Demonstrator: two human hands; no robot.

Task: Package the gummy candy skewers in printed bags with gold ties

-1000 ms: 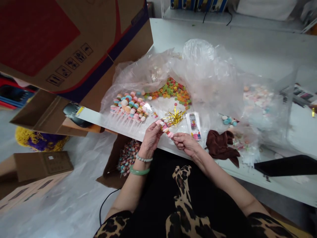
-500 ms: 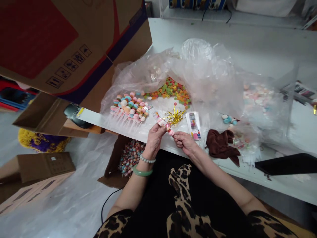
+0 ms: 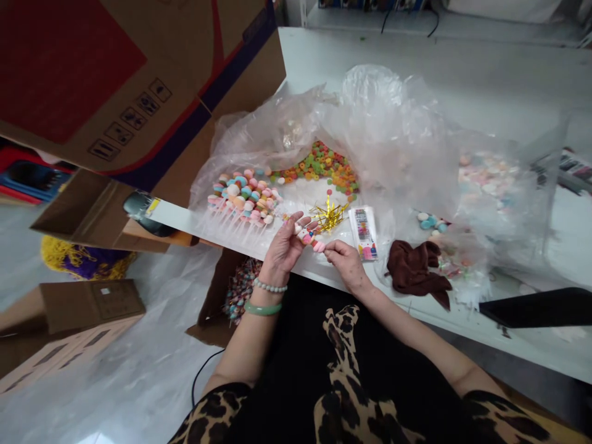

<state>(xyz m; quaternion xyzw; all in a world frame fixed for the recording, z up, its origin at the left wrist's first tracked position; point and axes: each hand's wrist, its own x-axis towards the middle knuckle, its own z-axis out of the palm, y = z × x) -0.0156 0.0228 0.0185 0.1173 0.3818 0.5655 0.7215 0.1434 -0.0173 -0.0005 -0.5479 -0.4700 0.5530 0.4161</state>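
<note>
A short marshmallow skewer in a clear printed wrapper is between my hands, over the table's front edge. My left hand, palm up, cradles its left part with loosely spread fingers. At the pink lower end, my right hand pinches it with thumb and fingertips. Gold tinsel strips lie just beyond my hands. A stack of flat printed wrappers is right of the tinsel. Several bare marshmallow skewers lie to the left, their white sticks pointing toward me.
Ring gummies spill from clear plastic bags behind. A brown cloth lies on the right, near a bag of pale marshmallows. A large carton looms at left. Below the edge, an open box holds many skewers.
My left hand has turned palm up and its fingers have loosened from a pinch around the skewer. More of the wrapper's print shows. My right hand keeps its pinch at the pink end.
</note>
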